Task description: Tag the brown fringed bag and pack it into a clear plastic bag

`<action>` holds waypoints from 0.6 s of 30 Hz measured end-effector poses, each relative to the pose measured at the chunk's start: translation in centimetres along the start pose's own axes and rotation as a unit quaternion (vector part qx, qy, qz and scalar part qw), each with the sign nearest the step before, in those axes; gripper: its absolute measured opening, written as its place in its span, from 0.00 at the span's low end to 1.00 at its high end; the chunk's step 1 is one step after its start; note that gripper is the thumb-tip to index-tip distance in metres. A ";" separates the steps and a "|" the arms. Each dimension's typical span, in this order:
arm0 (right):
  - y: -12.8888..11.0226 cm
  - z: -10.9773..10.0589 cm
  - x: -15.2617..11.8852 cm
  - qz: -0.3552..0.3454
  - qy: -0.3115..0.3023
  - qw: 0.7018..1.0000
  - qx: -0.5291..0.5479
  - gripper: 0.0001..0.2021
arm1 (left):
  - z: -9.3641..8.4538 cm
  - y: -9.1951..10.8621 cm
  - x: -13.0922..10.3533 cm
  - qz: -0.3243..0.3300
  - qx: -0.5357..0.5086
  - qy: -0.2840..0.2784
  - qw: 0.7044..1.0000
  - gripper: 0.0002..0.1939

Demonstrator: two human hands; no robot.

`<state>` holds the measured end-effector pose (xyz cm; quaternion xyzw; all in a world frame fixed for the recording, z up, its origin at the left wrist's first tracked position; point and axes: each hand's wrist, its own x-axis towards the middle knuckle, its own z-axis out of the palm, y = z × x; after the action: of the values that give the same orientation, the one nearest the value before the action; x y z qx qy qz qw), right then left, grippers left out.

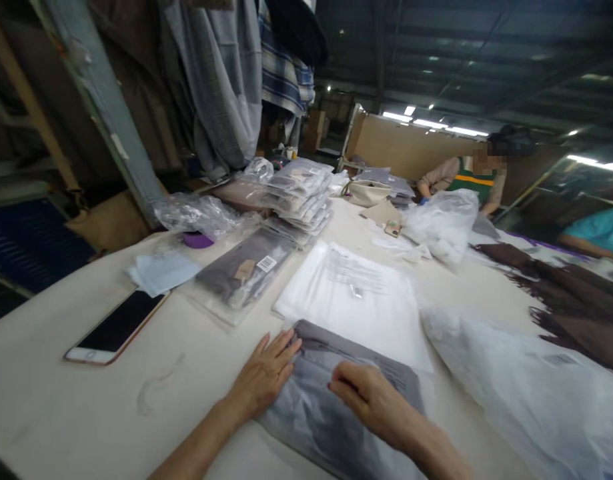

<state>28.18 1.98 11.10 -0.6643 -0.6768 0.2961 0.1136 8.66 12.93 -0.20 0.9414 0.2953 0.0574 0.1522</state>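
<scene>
A dark grey folded cloth in a clear plastic bag (316, 407) lies flat on the table before me. My left hand (266, 373) rests on its left edge with the fingers stretched out and slightly spread. Over the middle of the bag, my right hand (373, 397) is closed, thumb and fingers curled together. Whether it pinches anything is hidden. Just beyond the bag sits a stack of clear plastic bags (356, 290) with printed text. To the left of that stack lies a bagged grey garment (246, 273) with a brown tag and a barcode label.
A phone (119, 327) and light blue papers (163, 270) lie left. Behind them are crumpled plastic (201, 217) and piled bagged garments (301, 193). A big plastic bag (526, 387) and brown fringed cloth (571, 293) lie right. Another person (473, 177) works across the table.
</scene>
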 end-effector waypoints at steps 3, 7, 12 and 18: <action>-1.4 0.4 5.7 -0.012 -0.081 0.990 -0.117 0.09 | 0.0 -0.1 0.0 0.001 -0.010 0.019 1.000 0.23; -1.2 2.8 9.5 0.008 -0.124 0.975 -0.183 0.11 | 0.1 -0.1 0.1 0.000 -0.022 0.036 0.999 0.24; -1.8 3.3 11.0 0.083 -0.127 0.966 -0.209 0.14 | 0.3 0.0 0.1 -0.009 -0.020 0.015 1.000 0.27; 0.4 0.9 10.7 0.163 -0.071 0.966 -0.188 0.23 | 0.1 -0.1 0.0 -0.003 -0.016 0.024 1.000 0.24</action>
<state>27.05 12.11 7.55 -0.7525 -0.6091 0.2243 -0.1118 8.66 12.97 -0.34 0.9364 0.3009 0.0838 0.1602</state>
